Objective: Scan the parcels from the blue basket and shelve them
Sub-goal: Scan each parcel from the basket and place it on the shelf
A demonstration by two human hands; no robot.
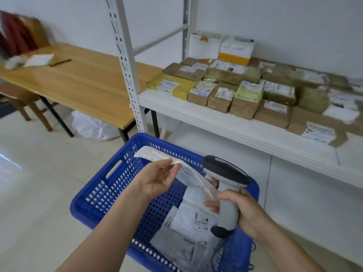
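Note:
A blue perforated basket (110, 185) stands on the floor below me with several white and grey plastic mailers (188, 222) inside. My left hand (157, 179) pinches a thin white flat parcel (155, 154) and holds it edge-on above the basket. My right hand (243, 209) grips the handle of a grey and black barcode scanner (225, 173), whose head sits right beside the parcel. The parcel's lower end touches my right fingers.
A white metal shelf (216, 122) to the right carries several brown, yellow and white labelled boxes (245, 95). Its upright post (127, 65) rises just behind the basket. A wooden table (78, 79) stands to the left, with a white bag (92, 126) under it.

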